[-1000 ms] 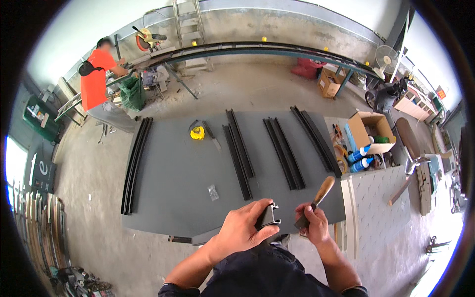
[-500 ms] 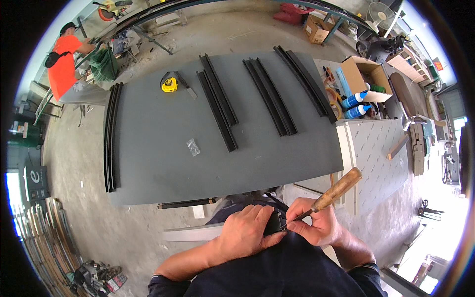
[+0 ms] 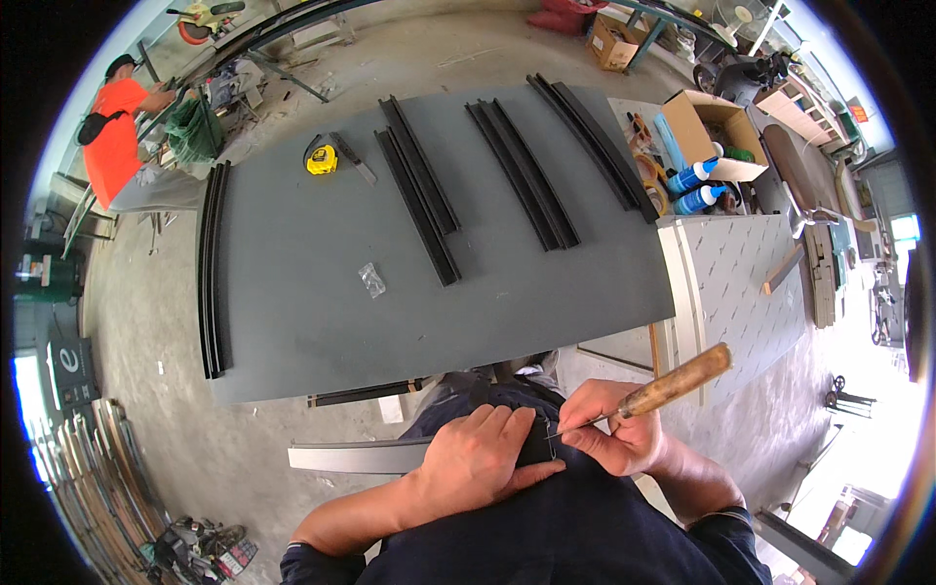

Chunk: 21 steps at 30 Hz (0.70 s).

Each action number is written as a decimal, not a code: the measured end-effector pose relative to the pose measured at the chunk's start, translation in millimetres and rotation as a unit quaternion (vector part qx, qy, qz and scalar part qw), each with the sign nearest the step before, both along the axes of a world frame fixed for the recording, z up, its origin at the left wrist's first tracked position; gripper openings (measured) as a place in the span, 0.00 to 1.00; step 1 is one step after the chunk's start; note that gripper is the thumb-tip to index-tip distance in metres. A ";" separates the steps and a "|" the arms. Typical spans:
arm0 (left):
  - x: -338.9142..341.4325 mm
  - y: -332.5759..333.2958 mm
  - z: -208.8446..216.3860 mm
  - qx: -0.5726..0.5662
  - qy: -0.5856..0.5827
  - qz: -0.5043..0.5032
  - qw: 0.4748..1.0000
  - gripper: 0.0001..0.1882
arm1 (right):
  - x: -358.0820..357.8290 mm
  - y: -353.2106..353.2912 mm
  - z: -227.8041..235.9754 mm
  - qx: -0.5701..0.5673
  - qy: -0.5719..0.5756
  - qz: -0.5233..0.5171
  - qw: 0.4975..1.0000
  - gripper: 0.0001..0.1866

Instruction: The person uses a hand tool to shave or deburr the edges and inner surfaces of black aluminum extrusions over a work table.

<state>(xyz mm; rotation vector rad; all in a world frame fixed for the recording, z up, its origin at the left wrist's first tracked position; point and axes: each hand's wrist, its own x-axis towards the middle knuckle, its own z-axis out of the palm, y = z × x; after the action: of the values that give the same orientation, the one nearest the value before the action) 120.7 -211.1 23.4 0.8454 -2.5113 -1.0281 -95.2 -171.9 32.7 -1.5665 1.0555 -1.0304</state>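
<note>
My left hand (image 3: 478, 454) is closed around a long, slim profile (image 3: 359, 457), pale grey on the stretch sticking out to the left and black at the end near my fingers. The profile lies level close to my body. In my right hand (image 3: 612, 434) is a wooden-handled tool (image 3: 678, 380) with a thin metal shaft. Its handle slants up to the right, and thumb and fingers pinch the shaft. The shaft's tip is at the profile's right end; whether it goes inside I cannot tell.
A grey-topped table (image 3: 322, 302) ahead bears several black profiles (image 3: 419, 195), a yellow tape measure (image 3: 321, 160), a knife (image 3: 353, 159) and a small clear bag (image 3: 371, 281). To the right stand blue bottles (image 3: 694, 176) and a cardboard box (image 3: 717, 127). A person in orange (image 3: 112, 146) works far left.
More of the grey profile shows to the left of my left hand. The tool's handle has shifted slightly right and down, and its shaft lies flatter. The view has shifted a little.
</note>
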 end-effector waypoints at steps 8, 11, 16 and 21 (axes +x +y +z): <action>-0.7 0.5 9.1 -0.018 -0.004 -0.003 1.000 0.31 | 2.8 2.4 -19.3 -0.035 0.057 -0.103 0.992 0.07; 2.6 1.9 3.9 -0.023 0.020 0.017 0.999 0.31 | 6.1 7.4 -7.2 -0.034 -0.011 -0.089 0.995 0.07; 2.8 1.7 -1.9 -0.042 0.083 0.041 0.995 0.30 | 13.1 2.0 -5.1 -0.195 0.066 -0.061 0.977 0.11; 8.3 4.2 -8.2 -0.051 0.108 0.078 0.990 0.32 | 13.3 5.1 9.3 -0.176 0.034 0.007 0.984 0.13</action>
<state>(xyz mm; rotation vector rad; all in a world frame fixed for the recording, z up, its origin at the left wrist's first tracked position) 129.0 -207.0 15.2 0.8382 -2.2572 -0.8820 -81.9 -166.8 42.0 -1.9009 0.9404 -1.2107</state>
